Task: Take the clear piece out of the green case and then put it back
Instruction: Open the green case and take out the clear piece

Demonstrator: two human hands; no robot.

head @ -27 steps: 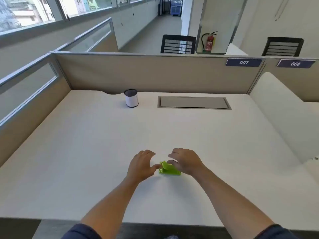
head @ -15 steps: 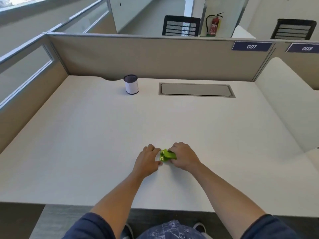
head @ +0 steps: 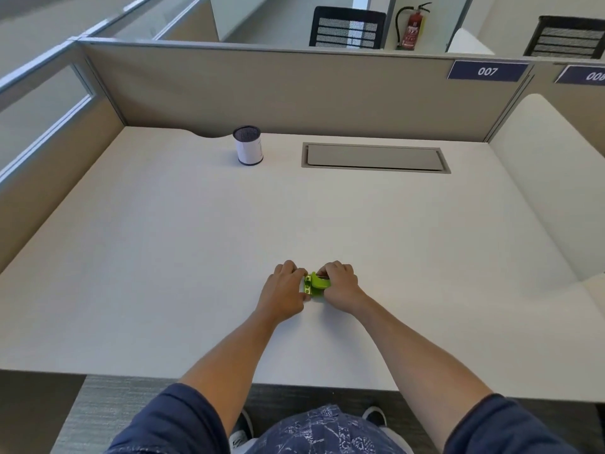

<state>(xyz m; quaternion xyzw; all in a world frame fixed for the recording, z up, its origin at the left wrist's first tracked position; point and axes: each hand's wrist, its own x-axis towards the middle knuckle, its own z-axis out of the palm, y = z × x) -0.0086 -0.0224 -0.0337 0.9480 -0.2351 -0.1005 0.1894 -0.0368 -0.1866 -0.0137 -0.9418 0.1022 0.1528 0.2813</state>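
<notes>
A small bright green case (head: 315,284) lies on the white desk, between my two hands. My left hand (head: 284,290) grips its left end with curled fingers. My right hand (head: 340,285) covers its right side and top, fingers closed on it. The clear piece cannot be made out; my fingers hide most of the case.
A white cylindrical pen cup (head: 247,145) with a dark rim stands at the back of the desk (head: 163,257). A grey cable hatch (head: 375,157) is set into the desk to its right. Beige partitions (head: 278,93) close the back and left; a white divider (head: 556,178) bounds the right.
The view has tilted down, showing more of my arms and lap. Both hands have closed tighter around the green case, which looks raised on its edge compared with lying flat before.
</notes>
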